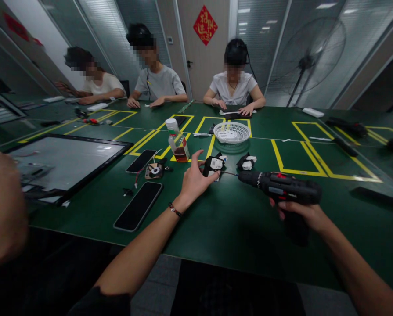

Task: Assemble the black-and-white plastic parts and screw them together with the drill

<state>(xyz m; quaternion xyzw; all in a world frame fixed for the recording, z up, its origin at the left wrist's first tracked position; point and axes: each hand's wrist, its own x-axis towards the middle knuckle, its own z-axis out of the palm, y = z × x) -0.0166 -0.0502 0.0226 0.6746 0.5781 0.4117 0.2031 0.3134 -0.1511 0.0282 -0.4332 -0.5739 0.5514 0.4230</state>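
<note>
My left hand (198, 175) is closed on a small black-and-white part (215, 164), thumb in front and the other fingers behind it. My right hand (297, 211) grips a black cordless drill (278, 186) by its handle. The drill points left, and its long thin bit (228, 173) reaches the part in my left hand; whether the tip sits in a screw I cannot tell. A second black-and-white part (247, 162) lies on the green table (216, 228), just beyond the drill's chuck.
A bottle of dark liquid (179, 142) and a white plastic basket (232, 133) stand further back. Two phones (138, 206), a small motor-like part (154, 170) and a large flat panel (71, 153) lie to the left. Three people sit across the table; another person's arm (1, 210) intrudes at far left.
</note>
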